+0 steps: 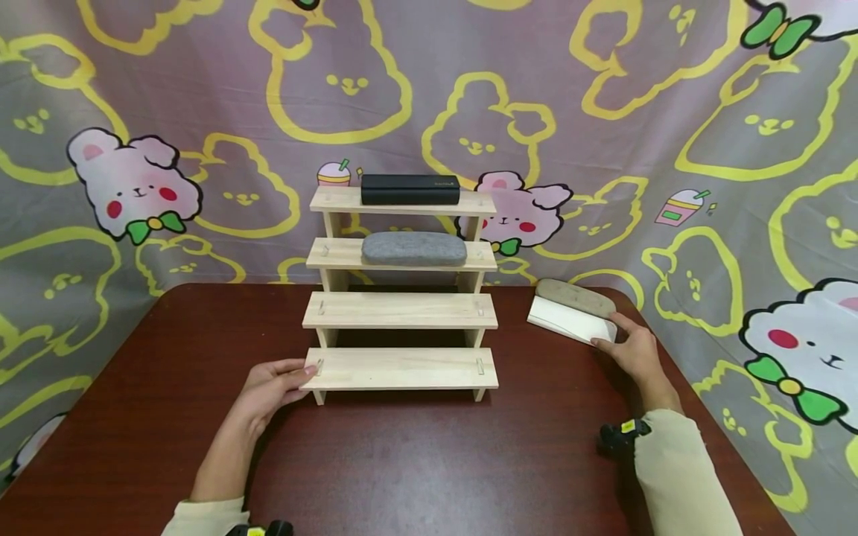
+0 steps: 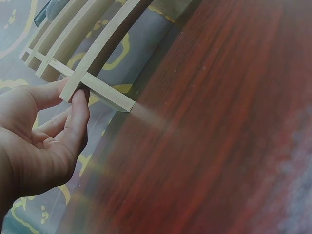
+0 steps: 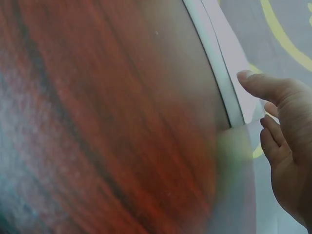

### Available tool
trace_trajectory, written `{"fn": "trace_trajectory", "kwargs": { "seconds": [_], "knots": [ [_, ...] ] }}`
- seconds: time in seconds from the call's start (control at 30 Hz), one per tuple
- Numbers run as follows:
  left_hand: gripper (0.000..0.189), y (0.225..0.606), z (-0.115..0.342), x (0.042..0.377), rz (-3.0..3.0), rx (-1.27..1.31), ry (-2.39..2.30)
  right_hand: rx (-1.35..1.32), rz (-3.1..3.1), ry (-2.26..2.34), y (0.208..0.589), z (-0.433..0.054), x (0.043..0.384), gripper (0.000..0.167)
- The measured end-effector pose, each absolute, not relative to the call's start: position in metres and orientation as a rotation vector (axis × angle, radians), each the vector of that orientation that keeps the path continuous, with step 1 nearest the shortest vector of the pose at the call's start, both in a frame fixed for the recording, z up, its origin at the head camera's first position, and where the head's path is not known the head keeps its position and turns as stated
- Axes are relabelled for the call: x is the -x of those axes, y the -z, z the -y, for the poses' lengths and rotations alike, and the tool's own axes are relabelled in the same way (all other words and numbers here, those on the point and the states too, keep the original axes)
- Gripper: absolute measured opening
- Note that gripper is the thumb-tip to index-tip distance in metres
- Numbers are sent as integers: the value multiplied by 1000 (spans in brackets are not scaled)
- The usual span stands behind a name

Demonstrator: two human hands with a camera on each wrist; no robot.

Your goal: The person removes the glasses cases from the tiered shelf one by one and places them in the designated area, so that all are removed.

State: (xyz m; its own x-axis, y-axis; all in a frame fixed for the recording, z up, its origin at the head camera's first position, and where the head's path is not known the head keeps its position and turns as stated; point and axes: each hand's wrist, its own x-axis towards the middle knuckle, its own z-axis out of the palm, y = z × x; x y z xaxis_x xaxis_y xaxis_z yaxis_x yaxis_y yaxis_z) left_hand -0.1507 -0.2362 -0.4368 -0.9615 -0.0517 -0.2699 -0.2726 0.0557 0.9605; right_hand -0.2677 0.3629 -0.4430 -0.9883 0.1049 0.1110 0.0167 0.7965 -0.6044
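Our right hand [image 1: 637,356] is at the right end of the white glasses case [image 1: 566,318], thumb by the near edge and index finger by the far one; whether they actually pinch it, we can't tell. Over on the other side, our left hand [image 1: 271,387] pinches the left end of the lowest shelf [image 1: 398,368] of the wooden four-tier stand [image 1: 398,309], thumb on top, fingers underneath.

The white case lies at the table's back right, and we'd call it light and stiff, perhaps a little slick and easy to scuff. We'd take it across its narrow width, nearer the middle if it tips. The stand looks rigid but light enough to shift if bumped.

Right behind the white case sits the taupe glasses case [image 1: 576,296], crowding our fingers on that far edge. The patterned backdrop [image 1: 228,104] hangs close behind too. Up on the stand, the grey glasses case [image 1: 414,249] takes the second tier down and the black oblong case [image 1: 410,190] the top, all on the dark wooden table [image 1: 415,461].
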Motion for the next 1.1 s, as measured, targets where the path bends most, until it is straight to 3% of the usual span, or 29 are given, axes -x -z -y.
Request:
{"fn": "trace_trajectory", "kwargs": {
  "seconds": [1.1],
  "knots": [
    [57,437,236,151,-2162,321,-2019,-277,2528,-1162,381,-303,263,59]
  ]
}}
